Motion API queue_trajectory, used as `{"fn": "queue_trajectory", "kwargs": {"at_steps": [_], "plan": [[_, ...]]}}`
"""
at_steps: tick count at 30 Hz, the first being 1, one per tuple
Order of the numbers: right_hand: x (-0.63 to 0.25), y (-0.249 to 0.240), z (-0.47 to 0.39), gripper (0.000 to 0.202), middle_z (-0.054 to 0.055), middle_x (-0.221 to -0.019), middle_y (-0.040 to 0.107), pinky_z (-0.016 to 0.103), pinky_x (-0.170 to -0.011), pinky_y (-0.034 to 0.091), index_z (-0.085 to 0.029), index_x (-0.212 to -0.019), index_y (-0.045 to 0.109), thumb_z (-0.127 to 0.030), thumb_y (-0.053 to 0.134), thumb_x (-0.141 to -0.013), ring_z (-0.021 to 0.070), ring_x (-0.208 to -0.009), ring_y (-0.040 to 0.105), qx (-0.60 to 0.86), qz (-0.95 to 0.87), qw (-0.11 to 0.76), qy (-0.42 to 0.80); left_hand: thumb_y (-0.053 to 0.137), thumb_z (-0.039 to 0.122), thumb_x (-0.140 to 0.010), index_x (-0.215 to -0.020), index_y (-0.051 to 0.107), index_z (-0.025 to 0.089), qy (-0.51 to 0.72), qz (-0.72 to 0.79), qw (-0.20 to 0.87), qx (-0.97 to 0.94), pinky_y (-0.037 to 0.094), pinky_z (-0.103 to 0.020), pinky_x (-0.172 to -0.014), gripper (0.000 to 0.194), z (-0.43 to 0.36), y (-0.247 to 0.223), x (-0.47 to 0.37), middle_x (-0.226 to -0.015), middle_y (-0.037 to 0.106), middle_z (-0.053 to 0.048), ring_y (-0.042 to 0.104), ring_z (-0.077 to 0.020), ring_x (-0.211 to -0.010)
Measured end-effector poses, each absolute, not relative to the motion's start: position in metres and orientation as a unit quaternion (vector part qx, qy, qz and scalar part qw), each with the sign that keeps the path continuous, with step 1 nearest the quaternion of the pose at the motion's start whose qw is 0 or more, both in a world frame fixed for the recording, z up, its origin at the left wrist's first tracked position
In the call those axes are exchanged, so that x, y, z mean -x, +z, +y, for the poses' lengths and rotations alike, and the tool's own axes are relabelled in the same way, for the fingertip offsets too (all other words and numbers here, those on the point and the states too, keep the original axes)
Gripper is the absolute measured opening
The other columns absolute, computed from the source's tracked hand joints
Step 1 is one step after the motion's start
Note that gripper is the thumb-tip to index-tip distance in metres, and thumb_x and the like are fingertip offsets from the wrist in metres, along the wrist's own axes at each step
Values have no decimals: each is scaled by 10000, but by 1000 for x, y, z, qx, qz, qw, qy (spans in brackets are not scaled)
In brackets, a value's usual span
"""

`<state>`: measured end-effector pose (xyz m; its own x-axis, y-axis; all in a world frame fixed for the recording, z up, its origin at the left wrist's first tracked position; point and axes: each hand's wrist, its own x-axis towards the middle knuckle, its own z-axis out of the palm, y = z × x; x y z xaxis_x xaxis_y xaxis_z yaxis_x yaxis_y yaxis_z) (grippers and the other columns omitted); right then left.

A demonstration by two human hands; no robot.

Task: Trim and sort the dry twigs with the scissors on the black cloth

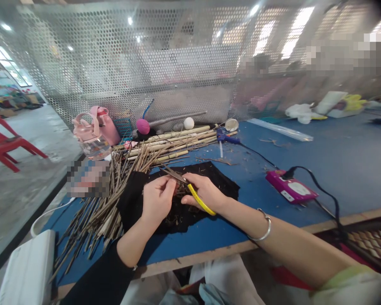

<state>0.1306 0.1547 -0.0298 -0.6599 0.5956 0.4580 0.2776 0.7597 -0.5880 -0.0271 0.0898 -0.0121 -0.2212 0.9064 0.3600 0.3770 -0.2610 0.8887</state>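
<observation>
My right hand (pixel 201 190) grips a pair of scissors with yellow handles (pixel 199 201); the metal blades point up and left, past my left fingertips. Close beside the blades, my left hand (pixel 158 195) is closed in a pinch, and what it holds is too small or hidden to name. Both hands are over a black cloth (pixel 222 178) strewn with short brown cut bits (pixel 174 218). A large heap of thin dry stalks (pixel 104 216) lies just left of the cloth, partly under its edge.
Behind the cloth lie thicker bamboo sticks (pixel 174 146) and a blue glue gun (pixel 227 137). A magenta power strip (pixel 290 186) with black cables sits at right. Pink bottles (pixel 104 123) stand at back left, before a perforated metal screen (pixel 184 67). A white box (pixel 28 267) is front left.
</observation>
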Motion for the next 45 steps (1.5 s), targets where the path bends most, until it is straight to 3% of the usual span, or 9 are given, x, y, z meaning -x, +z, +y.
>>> {"fn": "queue_trajectory", "kwargs": {"at_steps": [5, 11, 18, 21, 24, 27, 30, 37, 45], "plan": [[-130, -29, 154, 558, 43, -762, 586, 250, -616, 420, -161, -884, 559, -693, 482, -734, 156, -680, 538, 251, -876, 324, 255, 510, 312, -817, -652, 651, 154, 545, 561, 254, -570, 410, -212, -526, 268, 90, -10, 26, -587, 599, -6, 524, -115, -541], [-132, -25, 156, 508, 58, -830, 608, 265, -628, 436, -158, -987, 532, -622, 491, -782, 168, -701, 565, 297, -857, 343, 244, 522, 429, -805, -914, 671, 151, 554, 555, 379, -491, 345, -196, -397, 333, 98, -16, 26, -546, 531, 25, 430, -80, -415], [-133, -29, 160, 493, 108, -1030, 592, 355, -770, 465, -161, -1107, 466, -478, 603, -756, 232, -895, 586, 354, -866, 298, 188, 538, 263, -774, -961, 575, 133, 598, 509, 486, -383, 382, -167, -448, 231, 106, -22, 25, -628, 516, 39, 430, -54, -484], [-133, -33, 161, 528, 128, -1079, 570, 384, -829, 460, -159, -1129, 453, -481, 618, -745, 248, -972, 566, 339, -872, 307, 174, 564, 318, -779, -965, 541, 153, 602, 505, 480, -390, 367, -160, -441, 250, 105, -20, 26, -666, 585, 22, 467, -55, -492], [-133, -34, 163, 510, 129, -1063, 570, 381, -836, 463, -158, -1127, 447, -489, 592, -767, 239, -960, 565, 324, -866, 335, 180, 574, 434, -773, -841, 546, 145, 573, 534, 462, -415, 325, -161, -391, 298, 103, -18, 27, -717, 639, -21, 475, -56, -466], [-134, -33, 165, 501, 131, -1061, 569, 388, -836, 464, -162, -1126, 441, -487, 584, -773, 244, -960, 564, 326, -861, 347, 179, 565, 485, -770, -730, 544, 139, 555, 549, 457, -426, 277, -159, -363, 349, 101, -16, 27, -567, 578, 14, 403, -43, -397], [-134, -33, 164, 529, 141, -1069, 567, 409, -846, 459, -154, -1131, 444, -481, 613, -751, 257, -976, 558, 336, -866, 328, 171, 580, 470, -762, -744, 544, 150, 579, 539, 458, -406, 266, -148, -362, 323, 102, -16, 26, -502, 501, 58, 364, -36, -383], [-130, -31, 161, 613, 134, -1029, 575, 428, -849, 447, -151, -1113, 470, -535, 671, -680, 264, -960, 542, 303, -887, 309, 159, 614, 448, -726, -822, 623, 143, 573, 516, 491, -406, 375, -167, -412, 320, 100, -17, 21, -671, 623, -13, 509, -75, -502], [-127, -30, 158, 646, 127, -990, 562, 412, -824, 458, -147, -1096, 474, -602, 643, -670, 258, -920, 537, 290, -889, 320, 151, 632, 372, -733, -867, 706, 154, 548, 541, 448, -454, 366, -173, -422, 266, 100, -23, 20, -651, 625, 2, 458, -70, -486]]}}
